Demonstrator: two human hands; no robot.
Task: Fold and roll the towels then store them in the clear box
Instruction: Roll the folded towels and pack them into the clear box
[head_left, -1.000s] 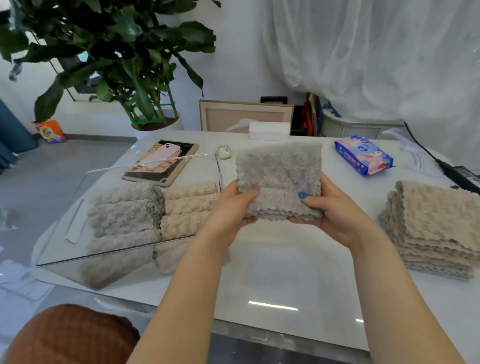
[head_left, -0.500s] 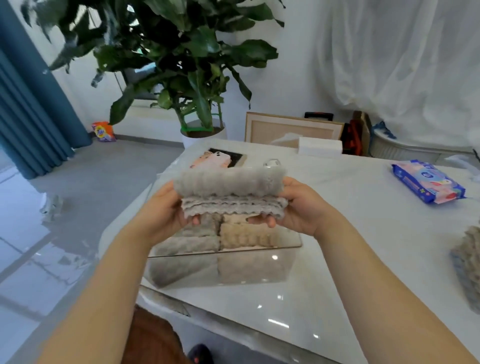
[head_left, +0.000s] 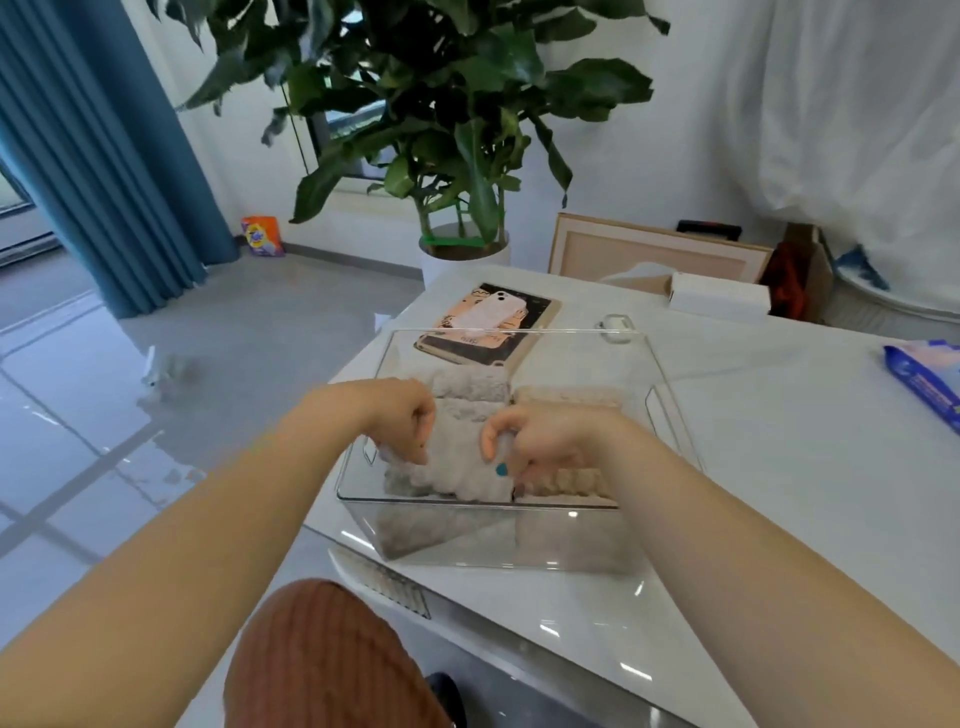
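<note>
Storing step — left hand (head_left: 404, 423) and right hand (head_left: 545, 441) pinch grey rolled towel (head_left: 457, 475) inside clear box (head_left: 519, 331); next, probably: seat it snugly, release.

Walls: a plain white wall (head_left: 691, 156) ran behind everything.
Floor: glossy grey tiles (head_left: 93, 426) mirrored daylight.
Curtains: a blue curtain (head_left: 104, 156) hung at left, a white sheer curtain (head_left: 857, 130) at right.
Furniture: a glossy white table (head_left: 779, 467) caught small highlights.
Plant: a large leafy plant (head_left: 441, 104) stood in a white pot (head_left: 462, 267) beyond the table.
Frame: a wooden picture frame (head_left: 649, 249) stood upright behind the table.
</note>
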